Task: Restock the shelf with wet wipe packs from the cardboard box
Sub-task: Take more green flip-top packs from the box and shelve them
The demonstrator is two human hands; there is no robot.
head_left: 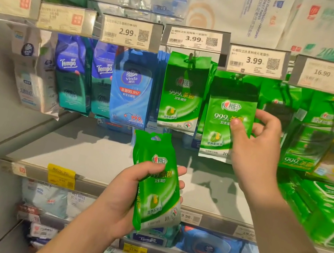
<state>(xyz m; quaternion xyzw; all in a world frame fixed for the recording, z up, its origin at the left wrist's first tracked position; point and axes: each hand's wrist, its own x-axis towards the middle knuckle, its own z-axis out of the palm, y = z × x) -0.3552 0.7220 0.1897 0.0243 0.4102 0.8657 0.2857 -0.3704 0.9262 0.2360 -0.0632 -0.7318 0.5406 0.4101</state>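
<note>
Head view: right hand (256, 146) hides the hanging green pack's (222, 122) edge.

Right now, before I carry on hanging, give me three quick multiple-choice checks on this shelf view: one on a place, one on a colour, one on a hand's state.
1. Where is the pack in the right hand?
A. Up at the hook row under a 3.99 price tag
B. Flat on the grey shelf board
C. On the bottom shelf

2. What colour is the stack of packs in the left hand?
A. Blue
B. Green
C. Yellow

3. What is the left hand doing?
A. Hanging open, holding nothing
B. Pressing flat on the shelf
C. Gripping the stack of packs

Answers:
1 A: the green pack is held among the hanging packs, just below the 3.99 price tag.
2 B: the wrapper is green with white print.
3 C: the fingers curl round the stack's front.
</note>
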